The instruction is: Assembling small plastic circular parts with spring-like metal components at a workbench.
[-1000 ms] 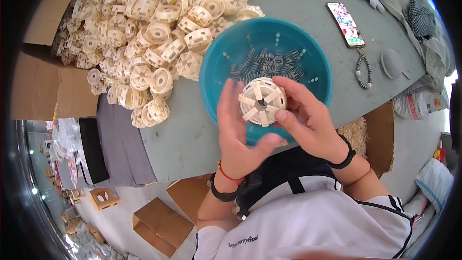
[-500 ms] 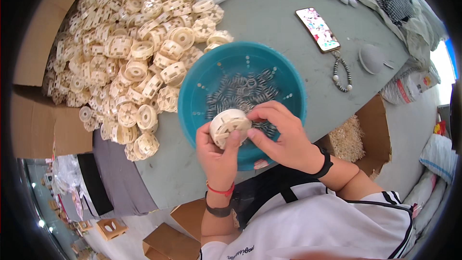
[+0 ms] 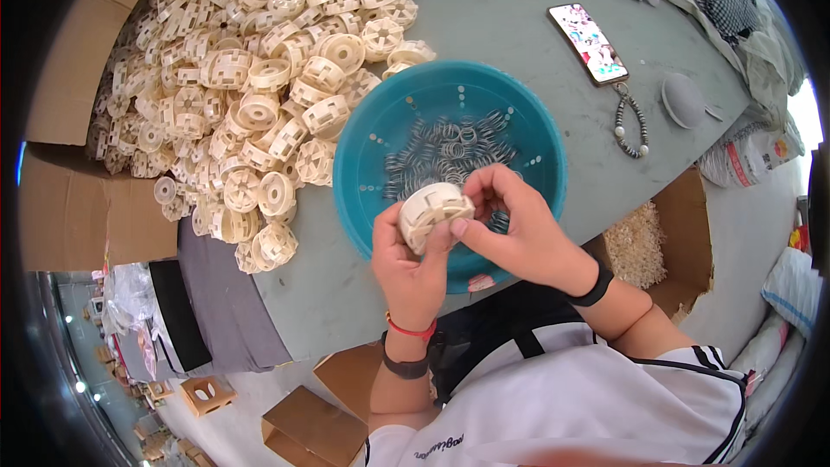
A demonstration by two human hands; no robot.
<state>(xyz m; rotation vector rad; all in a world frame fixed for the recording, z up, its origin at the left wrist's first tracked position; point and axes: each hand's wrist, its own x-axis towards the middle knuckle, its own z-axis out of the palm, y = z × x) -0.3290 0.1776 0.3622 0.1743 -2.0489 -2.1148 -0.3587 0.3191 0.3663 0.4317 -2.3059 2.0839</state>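
Observation:
Over the near part of a teal basin (image 3: 363,130), my left hand (image 3: 411,272) holds a cream round plastic part (image 3: 432,207) with slots in its side. The thumb lies on its slotted face, which is tilted. My right hand (image 3: 532,233) is closed at the part's right edge, thumb tip against it and fingers curled behind. Whether a small piece sits between those fingers is hidden. Beneath both hands, many metal coil springs (image 3: 458,147) lie loose in the basin.
Left of the basin, a large heap of similar plastic parts (image 3: 259,86) covers the grey table (image 3: 493,17). To the right lie a phone (image 3: 588,43) with a beaded strap (image 3: 631,125) and a grey cup-shaped mask (image 3: 683,102). Cardboard boxes (image 3: 683,233) stand below the table edge.
The plastic part has tipped in my hands, so its slotted face shows more edge-on. My right fingers have curled in more. The whole view has shifted slightly.

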